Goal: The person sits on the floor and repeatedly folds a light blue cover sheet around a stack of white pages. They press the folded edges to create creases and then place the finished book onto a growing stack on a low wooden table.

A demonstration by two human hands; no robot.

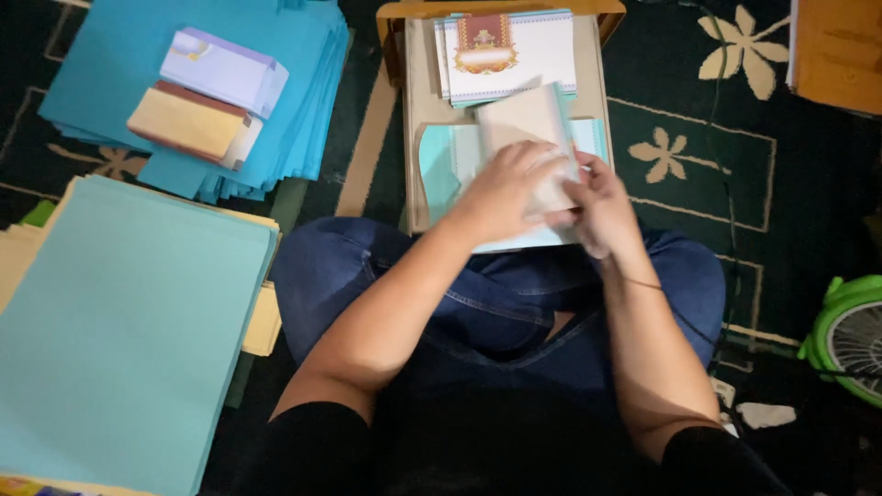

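I sit cross-legged in blue jeans. My left hand (503,188) lies flat on a cream folded paper (525,119) and presses it down onto light-blue sheets (439,165). My right hand (599,207) grips the paper's right edge beside the left hand. Both rest on a tan board (415,110) in front of my knees. A stack of white cards with a red and gold emblem (514,50) lies at the board's far end.
A big stack of teal sheets (119,331) lies at my left. Farther back, a fanned pile of blue sheets (303,101) carries a white packet (220,69) and a yellow packet (188,119). A green fan (850,335) stands at right on the dark flowered carpet (698,138).
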